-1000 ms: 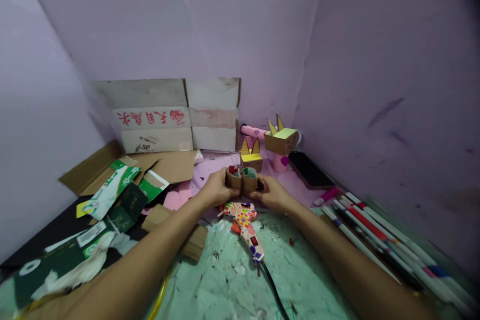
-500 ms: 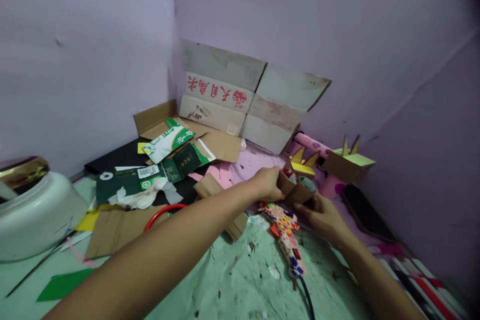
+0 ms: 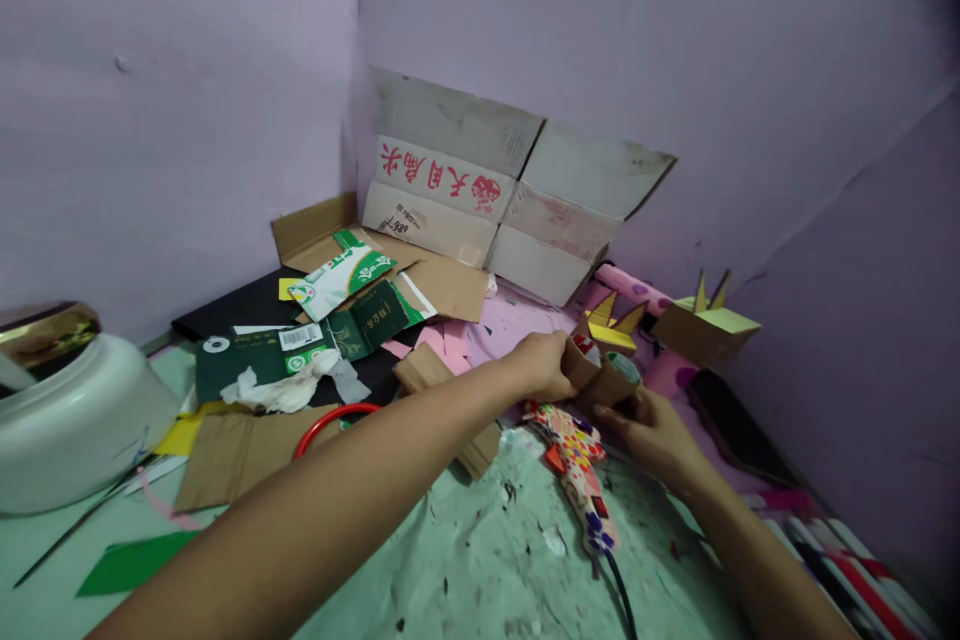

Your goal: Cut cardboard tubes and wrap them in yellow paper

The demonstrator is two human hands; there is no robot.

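Two short brown cardboard tubes (image 3: 611,381) stand side by side, one with red and one with green showing inside its rim. My left hand (image 3: 544,366) grips the left side of this pair, its fingers closed against the cardboard. On the right side, my right hand (image 3: 646,428) has its thumb and fingers closed on the lower part of the tubes. Just in front of them lies a flower-patterned glue gun (image 3: 579,470) with a black cord. Behind the tubes is a yellow-topped piece with pointed ears (image 3: 611,332).
Cardboard pieces (image 3: 247,455), a red ring (image 3: 330,417) and dark green packaging (image 3: 247,360) lie left. A white pot (image 3: 82,420) stands far left. Right are an eared box (image 3: 705,332), a black phone-like object (image 3: 739,425) and several markers (image 3: 862,560). Unfolded cardboard (image 3: 510,185) leans behind.
The view has shifted slightly, so most things appear a little further right. Both hands keep their hold on the tubes.
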